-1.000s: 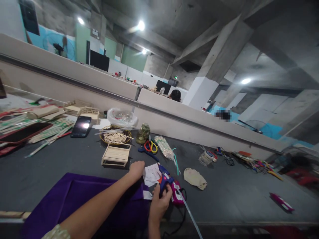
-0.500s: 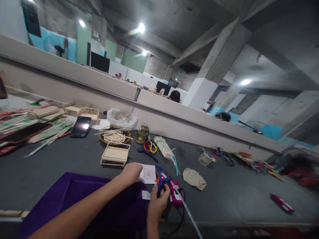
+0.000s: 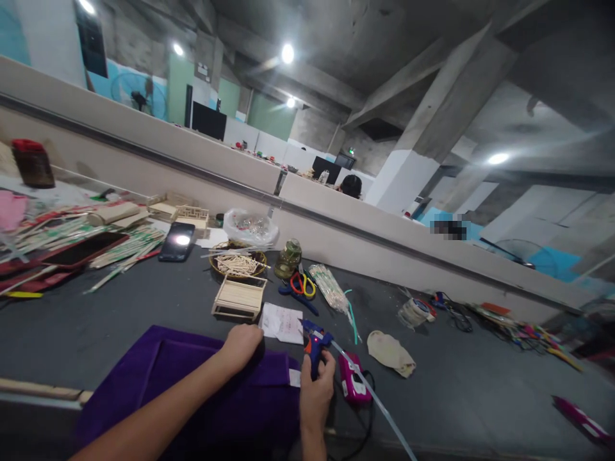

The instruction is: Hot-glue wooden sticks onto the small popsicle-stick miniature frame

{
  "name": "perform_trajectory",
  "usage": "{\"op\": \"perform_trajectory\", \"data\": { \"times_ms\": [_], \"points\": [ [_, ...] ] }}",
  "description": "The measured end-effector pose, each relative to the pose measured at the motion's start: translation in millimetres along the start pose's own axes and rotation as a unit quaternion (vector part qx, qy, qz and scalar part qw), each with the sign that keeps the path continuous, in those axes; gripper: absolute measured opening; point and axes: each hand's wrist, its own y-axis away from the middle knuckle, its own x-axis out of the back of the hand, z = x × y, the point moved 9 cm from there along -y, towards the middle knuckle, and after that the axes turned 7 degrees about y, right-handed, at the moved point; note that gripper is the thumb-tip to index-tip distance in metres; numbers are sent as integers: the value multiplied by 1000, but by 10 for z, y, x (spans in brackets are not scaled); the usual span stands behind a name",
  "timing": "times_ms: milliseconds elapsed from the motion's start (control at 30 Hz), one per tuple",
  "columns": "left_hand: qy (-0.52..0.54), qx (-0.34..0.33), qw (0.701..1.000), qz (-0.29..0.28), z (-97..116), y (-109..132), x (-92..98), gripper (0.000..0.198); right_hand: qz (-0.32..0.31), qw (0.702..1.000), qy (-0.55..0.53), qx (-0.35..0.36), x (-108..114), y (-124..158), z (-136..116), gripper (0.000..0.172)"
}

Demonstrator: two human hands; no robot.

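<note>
My right hand (image 3: 317, 384) is wrapped round the handle of a blue hot glue gun (image 3: 316, 339). A small red light glows on the gun, and a long clear glue stick (image 3: 379, 403) trails from its back. Its nozzle is at the right edge of a white paper (image 3: 283, 322) with faint marks. My left hand (image 3: 241, 347) is closed over the purple cloth (image 3: 158, 378), by the paper's lower left corner; its fingertips are hidden, and I cannot make out what they hold. Behind it stands a small wooden stick-built model (image 3: 239, 298), shaped like a bed.
A basket of short sticks (image 3: 240, 262), a glass jar (image 3: 288, 258), scissors (image 3: 303, 285) and bagged cotton swabs (image 3: 331, 288) lie behind. At right are a pink box (image 3: 354, 378) and a beige cloth (image 3: 391, 353). Phones (image 3: 177, 242) and stick bundles lie left.
The view has shifted, so the table appears further right. My left hand has drawn back from the paper, down and left. The glue gun has moved a little left, away from the pink box.
</note>
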Motion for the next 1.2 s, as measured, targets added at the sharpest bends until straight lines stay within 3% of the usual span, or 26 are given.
{"op": "perform_trajectory", "data": {
  "times_ms": [200, 433, 633, 800, 867, 933, 1000, 1067, 1100, 1167, 1200],
  "points": [
    [20, 19, 1000, 8, -140, 40, -40, 33, -122, 991, 35, 39, -264, -5, -188, 54],
    [45, 22, 999, 15, -217, 48, -75, 35, -169, 981, 81, 57, -507, -146, -271, 53],
    [60, 33, 998, 9, -238, 58, -74, 33, -83, 985, 145, 52, -323, -211, -239, 56],
    [61, 36, 997, 7, -242, 47, -49, 34, -161, 964, 197, 76, -481, -163, -346, 51],
    [65, 39, 997, 7, -251, 42, -61, 33, -133, 968, 207, 49, -407, -233, -352, 50],
    [86, 46, 995, 10, -263, 45, -72, 29, -83, 985, 150, 19, -275, -341, -400, 49],
    [148, 28, 988, 38, -236, 58, -8, 25, -69, 997, 26, -9, -211, -450, -500, 48],
    [260, -24, 960, 100, -189, 87, 212, 26, -98, 987, -119, -40, -248, -541, -672, 47],
    [330, -53, 932, 142, -194, 111, 384, 28, -118, 974, -186, -48, -286, -578, -796, 46],
    [464, -45, 858, 216, -380, 144, 736, 29, -157, 942, -290, -56, -385, -635, -1068, 41],
    [538, -18, 807, 245, -538, 147, 888, 28, -173, 927, -326, -63, -449, -656, -1183, 37]
  ]
}}
